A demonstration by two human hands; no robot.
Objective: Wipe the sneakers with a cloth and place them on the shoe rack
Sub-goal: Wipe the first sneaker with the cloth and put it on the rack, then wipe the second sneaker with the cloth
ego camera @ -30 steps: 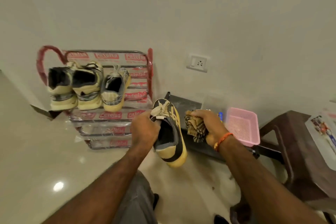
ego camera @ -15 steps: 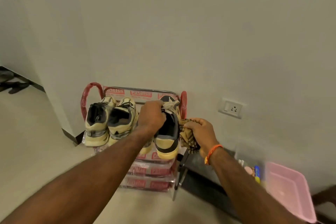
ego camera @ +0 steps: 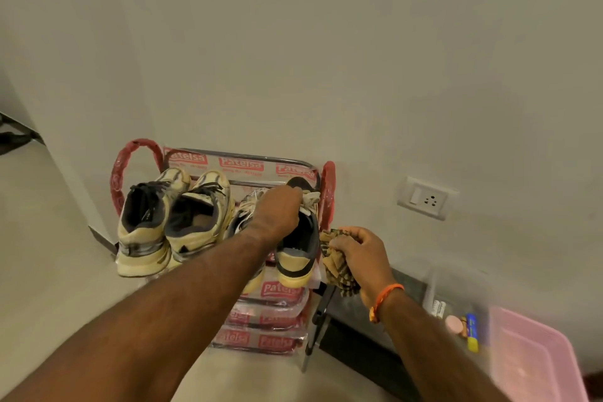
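My left hand (ego camera: 280, 215) grips the black-and-yellow sneaker (ego camera: 298, 248) at its laces, fingers closed around the tongue, with the shoe resting on the top shelf of the shoe rack (ego camera: 241, 164), at the right end, heel toward me and toe toward the wall. My right hand (ego camera: 360, 253) sits just beside that heel, fingers bunched tight on the checked cloth (ego camera: 336, 266), which hangs crumpled below my palm; an orange wristband (ego camera: 385, 299) circles that wrist.

The rack's top shelf holds three more sneakers: a chunky cream one (ego camera: 146, 225) at the far left, a second (ego camera: 200, 215) touching it, and a third (ego camera: 244, 215) mostly hidden under my left forearm. The lower shelves, wrapped in red-printed plastic, show no shoes that I can make out.

To the right on the floor, a clear plastic box (ego camera: 456, 310) holds small items, among them a blue-and-yellow tube (ego camera: 472, 331) and a round pink thing (ego camera: 453, 325). Next to it stands a pink tub (ego camera: 535, 359); what it holds is too blurred to tell. A wall socket (ego camera: 425, 198) sits above
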